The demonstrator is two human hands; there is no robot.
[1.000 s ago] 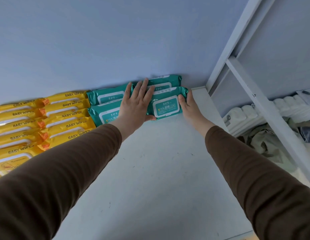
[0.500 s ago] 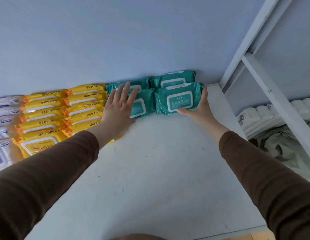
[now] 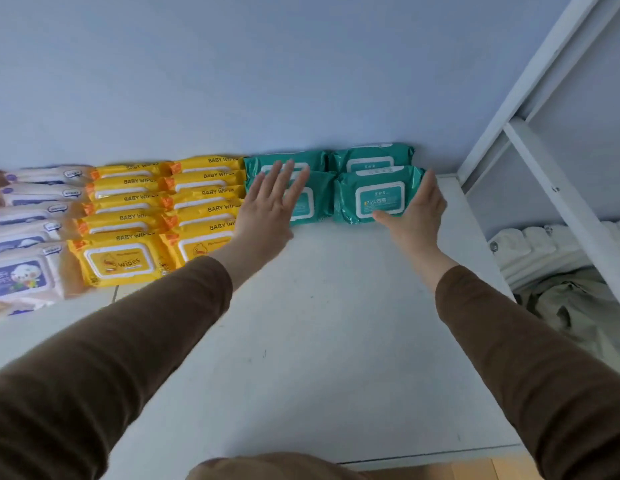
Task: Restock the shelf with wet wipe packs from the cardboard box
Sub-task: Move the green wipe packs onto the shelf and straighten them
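Four teal wipe packs (image 3: 379, 199) sit in two stacks at the shelf (image 3: 319, 341) back wall, right of yellow packs (image 3: 163, 216). Left hand (image 3: 270, 209) flat, fingers straight, over the left teal stack, contact unclear. Right hand (image 3: 417, 213) open, palm against right stack's side, thumb under its front edge. Hands apart, stacks between them.
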